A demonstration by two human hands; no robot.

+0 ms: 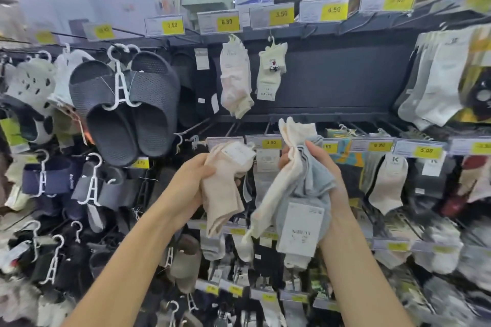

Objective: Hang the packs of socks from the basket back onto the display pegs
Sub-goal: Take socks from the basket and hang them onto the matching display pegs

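My left hand [195,176] grips a pale pink pack of socks [225,186] with a white card label at its top. In my right hand [325,175] is a bunch of cream and light blue sock packs [295,194], with a white label hanging at the bottom. Both hands are raised in front of the display wall. Above them two sock packs hang on upper pegs: a pinkish one [235,77] and a cream one [271,69]. To the right of those, the dark back panel [345,77] is bare. The basket is out of view.
Grey slippers [125,103] on white hangers hang at the left, with more slippers below. Yellow price tags [281,14] run along the shelf rails. More sock packs [435,79] fill the right side and the lower rows. Bare pegs [195,125] stick out near the middle rail.
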